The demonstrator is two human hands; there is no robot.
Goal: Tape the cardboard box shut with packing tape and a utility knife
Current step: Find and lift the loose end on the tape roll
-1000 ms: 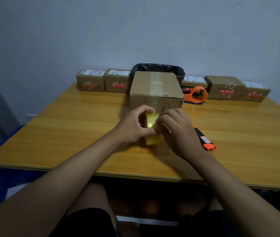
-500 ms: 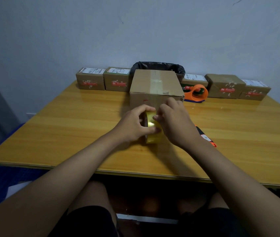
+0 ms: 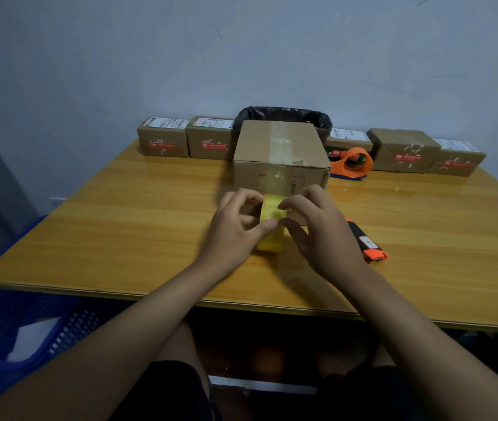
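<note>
We see a wide wooden worktop (image 3: 120, 226) that carries everything. In the middle stands the cardboard box (image 3: 281, 159), with clear tape along its top seam and down its front face. Behind it, near the wall, there is a row of small parcels (image 3: 162, 141) and a black bin (image 3: 284, 115), and to the right of the box lies an orange tape dispenser (image 3: 352, 164). Just in front of the box, the left hand (image 3: 235, 232) holds the yellow roll of packing tape (image 3: 272, 226) upright on the worktop, its fingers curled around the roll and the thumb pressed on the outer face. The right hand (image 3: 320, 235) pinches at the top of the roll with thumb and index finger. The utility knife (image 3: 366, 246), black and orange, lies on the worktop just beside the right hand.
</note>
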